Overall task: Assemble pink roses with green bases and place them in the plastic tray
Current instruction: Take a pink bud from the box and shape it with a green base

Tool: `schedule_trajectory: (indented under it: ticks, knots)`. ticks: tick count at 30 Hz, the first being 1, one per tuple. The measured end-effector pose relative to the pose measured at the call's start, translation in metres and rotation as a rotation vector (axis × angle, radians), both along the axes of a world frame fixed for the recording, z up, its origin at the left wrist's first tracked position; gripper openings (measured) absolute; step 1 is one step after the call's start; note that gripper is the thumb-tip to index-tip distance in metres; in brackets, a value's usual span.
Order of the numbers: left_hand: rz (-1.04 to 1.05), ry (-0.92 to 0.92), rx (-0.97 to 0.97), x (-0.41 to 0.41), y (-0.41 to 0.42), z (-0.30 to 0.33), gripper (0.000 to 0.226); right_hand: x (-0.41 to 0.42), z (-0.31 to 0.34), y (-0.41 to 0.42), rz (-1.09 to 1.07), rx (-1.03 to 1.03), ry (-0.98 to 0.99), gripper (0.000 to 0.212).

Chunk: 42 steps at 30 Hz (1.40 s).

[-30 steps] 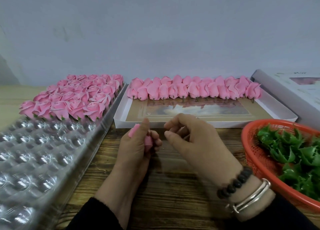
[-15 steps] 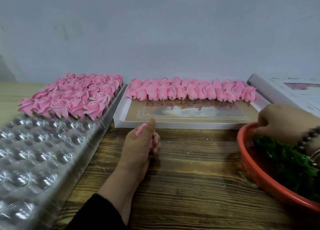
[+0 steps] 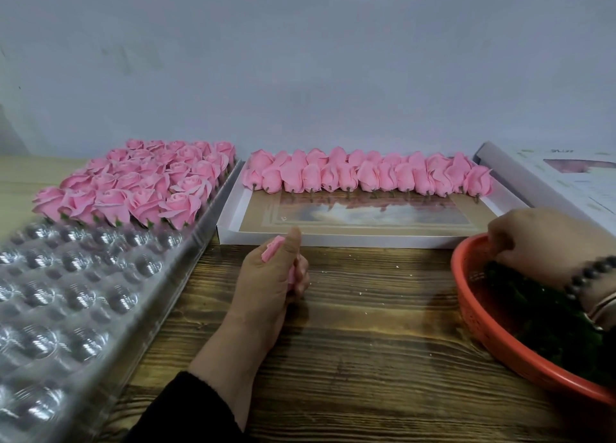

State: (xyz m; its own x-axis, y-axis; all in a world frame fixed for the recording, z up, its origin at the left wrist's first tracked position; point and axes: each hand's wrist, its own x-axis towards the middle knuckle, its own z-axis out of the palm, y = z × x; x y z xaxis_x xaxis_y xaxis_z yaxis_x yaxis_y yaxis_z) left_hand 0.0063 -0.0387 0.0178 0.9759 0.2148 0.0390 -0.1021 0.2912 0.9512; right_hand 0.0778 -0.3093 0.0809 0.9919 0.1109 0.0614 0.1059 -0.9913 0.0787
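My left hand (image 3: 270, 282) rests on the wooden table and grips a pink rose (image 3: 271, 248), whose petals show beside the thumb and between the fingers. My right hand (image 3: 540, 242) reaches down into the red basket (image 3: 466, 296) of green bases (image 3: 533, 312); its fingertips are hidden among them. The clear plastic tray (image 3: 66, 292) lies at the left, its far rows filled with finished roses (image 3: 140, 182) and its near cups bare. A row of loose pink roses (image 3: 366, 175) lies along the back of the white box (image 3: 333, 239).
A white box lid (image 3: 566, 182) leans at the far right behind the basket. A grey wall stands close behind everything. Bare wooden tabletop (image 3: 366, 326) lies between my hands, with small crumbs on it.
My right hand left the rose at the table's middle and moved right into the red basket. My left hand has kept its grip on the rose, almost still.
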Motion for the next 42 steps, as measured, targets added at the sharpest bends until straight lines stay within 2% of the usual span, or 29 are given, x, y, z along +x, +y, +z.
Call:
schedule_trajectory:
  ticks: [5,10,14,18,21,25,29,37,42]
  knots:
    - [0.002,-0.007,0.001,0.0,-0.001,0.0,0.036,0.002,-0.003,-0.006,0.023,0.129,-0.102,0.038]
    - [-0.003,-0.006,0.017,0.0,0.0,0.0,0.036,0.002,-0.002,-0.013,0.076,0.104,-0.204,0.021]
    - [-0.006,-0.008,0.023,0.001,0.0,-0.002,0.037,0.0,0.003,-0.018,0.096,0.181,-0.259,0.033]
    - [-0.009,-0.006,0.028,0.001,0.001,-0.002,0.039,-0.01,0.012,-0.012,0.118,0.228,-0.408,0.022]
    - [-0.01,-0.007,0.026,0.001,0.0,-0.002,0.039,-0.023,0.029,0.013,0.207,0.371,-0.489,0.015]
    - [-0.02,-0.004,0.039,0.0,0.0,-0.001,0.04,-0.041,0.037,0.058,0.277,0.616,-0.355,0.012]
    - [-0.039,-0.023,0.081,0.001,0.0,-0.002,0.039,-0.053,0.019,0.1,0.32,0.876,-0.186,0.019]
    - [-0.11,-0.132,0.217,-0.002,0.0,-0.004,0.042,-0.053,-0.041,0.131,0.299,0.86,-0.17,0.015]
    - [-0.11,-0.185,0.372,-0.005,-0.005,-0.001,0.03,-0.054,-0.049,0.13,0.317,0.864,-0.254,0.014]
